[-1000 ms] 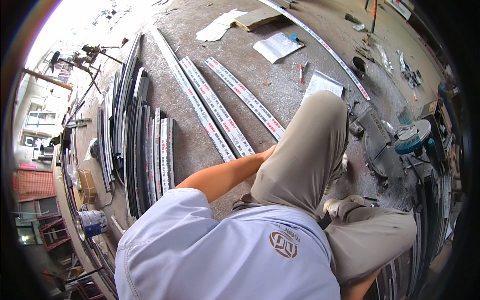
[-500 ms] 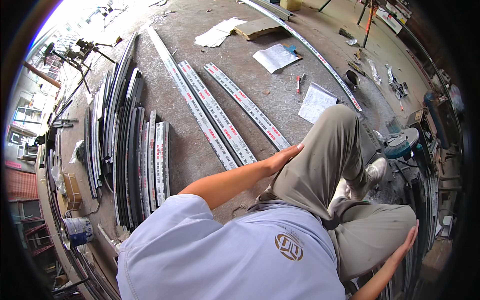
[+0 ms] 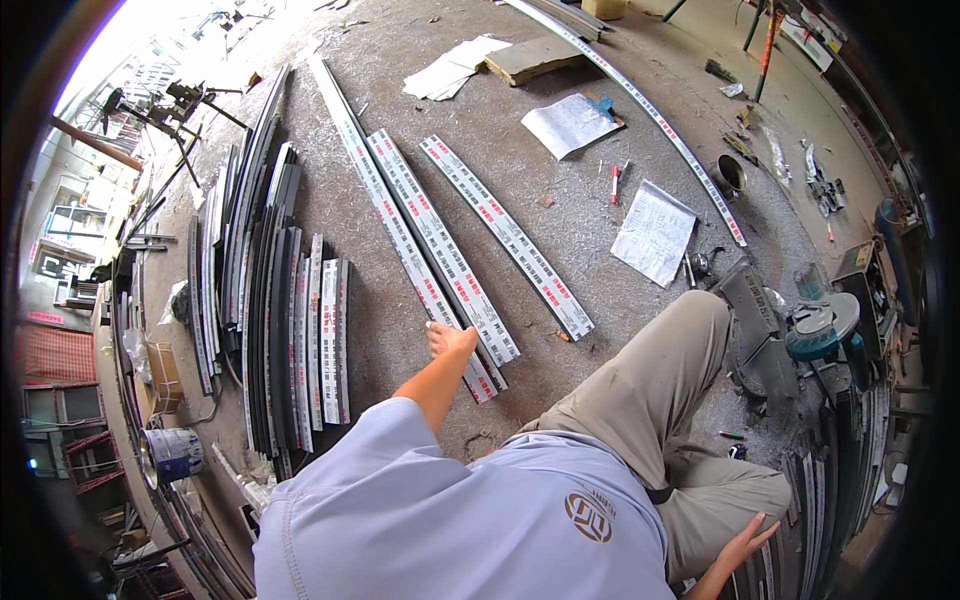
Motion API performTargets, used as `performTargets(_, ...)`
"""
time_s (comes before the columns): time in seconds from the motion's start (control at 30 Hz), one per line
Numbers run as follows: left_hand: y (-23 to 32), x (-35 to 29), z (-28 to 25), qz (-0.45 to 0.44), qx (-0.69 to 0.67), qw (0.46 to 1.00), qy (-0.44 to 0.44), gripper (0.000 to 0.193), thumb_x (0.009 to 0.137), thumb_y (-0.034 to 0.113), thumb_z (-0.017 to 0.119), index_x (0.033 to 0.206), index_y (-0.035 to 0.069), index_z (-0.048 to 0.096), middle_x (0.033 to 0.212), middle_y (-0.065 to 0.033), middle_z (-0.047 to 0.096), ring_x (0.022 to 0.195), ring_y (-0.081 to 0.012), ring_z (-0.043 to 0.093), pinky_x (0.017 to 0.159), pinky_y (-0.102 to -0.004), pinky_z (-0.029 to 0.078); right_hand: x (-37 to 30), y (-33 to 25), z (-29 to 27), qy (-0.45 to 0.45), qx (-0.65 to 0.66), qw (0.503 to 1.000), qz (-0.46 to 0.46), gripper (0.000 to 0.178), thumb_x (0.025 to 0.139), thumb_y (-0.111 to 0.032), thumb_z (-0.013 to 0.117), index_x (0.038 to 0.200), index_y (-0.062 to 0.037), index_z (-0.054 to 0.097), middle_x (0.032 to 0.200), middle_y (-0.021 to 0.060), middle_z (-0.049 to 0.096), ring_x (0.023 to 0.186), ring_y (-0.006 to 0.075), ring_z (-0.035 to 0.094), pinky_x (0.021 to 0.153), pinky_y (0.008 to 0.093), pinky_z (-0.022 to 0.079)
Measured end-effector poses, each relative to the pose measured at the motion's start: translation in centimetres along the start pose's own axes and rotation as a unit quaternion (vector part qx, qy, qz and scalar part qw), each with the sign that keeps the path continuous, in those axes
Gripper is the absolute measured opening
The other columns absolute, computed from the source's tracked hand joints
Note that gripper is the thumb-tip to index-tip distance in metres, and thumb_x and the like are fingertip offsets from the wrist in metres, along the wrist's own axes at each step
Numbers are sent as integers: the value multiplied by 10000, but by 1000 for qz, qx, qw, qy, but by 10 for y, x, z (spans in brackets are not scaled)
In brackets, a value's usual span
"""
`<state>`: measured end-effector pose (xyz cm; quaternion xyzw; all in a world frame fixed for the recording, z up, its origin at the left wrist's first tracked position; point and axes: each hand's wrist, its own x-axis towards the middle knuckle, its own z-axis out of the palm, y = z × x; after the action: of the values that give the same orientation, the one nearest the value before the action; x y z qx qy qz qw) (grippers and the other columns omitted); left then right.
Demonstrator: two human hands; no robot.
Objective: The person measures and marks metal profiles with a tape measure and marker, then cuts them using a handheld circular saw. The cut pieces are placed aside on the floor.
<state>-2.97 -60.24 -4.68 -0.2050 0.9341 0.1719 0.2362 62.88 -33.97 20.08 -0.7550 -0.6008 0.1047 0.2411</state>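
Observation:
My left hand (image 3: pixel 450 341) reaches down over a pair of long metal profiles side by side on the floor. Its fingers are stretched out across the longer profile (image 3: pixel 397 228), and whether they touch it is hard to tell. Alongside lies the second profile (image 3: pixel 443 246), and a shorter one (image 3: pixel 507 237) rests apart to the right; all carry white film with red and black print. My right hand (image 3: pixel 745 545) lies with fingers apart at my bent right knee, holding nothing.
Dark and film-covered profiles (image 3: pixel 270 300) are stacked at left. Paper sheets (image 3: pixel 655 232), a clipboard (image 3: pixel 570 125) and a red marker (image 3: pixel 614 185) lie ahead. A long curved-looking strip (image 3: pixel 660 125) runs beyond them. At right sits a teal power tool (image 3: pixel 822 330); a paint bucket (image 3: pixel 165 457) stands left.
My left hand has left my left knee and moved left over the paired profiles. The left knee has lowered toward me, and the view has shifted slightly. My right hand stays by the right knee.

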Motion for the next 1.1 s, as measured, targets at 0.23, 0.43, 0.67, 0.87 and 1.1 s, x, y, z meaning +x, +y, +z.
performTargets(0.23,-1,8,3,-76,51,994,-59,1189,741,293,784,1593,-100,54,1512,-285,429,1333,-410,562,1109,-433,492,5,23,-1,7,-44,999,25,844,1036,-563,529,1611,6,287,1629,299,316,1500,436,319,1220,485,271)
performTargets(0.43,-9,7,-24,-44,62,994,-74,1145,692,381,844,1507,-111,209,1512,-288,430,1369,-426,520,1122,-443,479,-3,14,-32,-13,-75,996,40,964,950,-598,657,1601,13,291,1588,405,266,1445,553,306,1202,592,266)
performTargets(0.67,-12,-2,-50,-76,67,993,-53,1138,649,409,884,1468,-77,260,1481,-251,406,1366,-421,483,1114,-468,474,-45,75,-27,12,-107,993,54,934,957,-582,661,1578,36,336,1540,384,360,1394,558,369,1166,593,326)
performTargets(0.87,-9,-19,-70,-19,-15,999,-40,1082,655,304,855,1440,-93,226,1422,-280,437,1314,-434,514,1094,-471,475,-65,121,20,0,-195,974,-117,961,941,-600,674,1604,-10,304,1566,365,302,1411,535,360,1151,604,345)
performTargets(1.1,6,-47,-89,82,-326,942,-23,1115,661,279,913,1465,-29,204,1309,-242,567,1228,-339,576,1049,-457,463,-16,11,61,-225,-42,968,-107,701,994,-390,653,1520,18,433,1552,296,415,1457,453,375,1213,529,283)
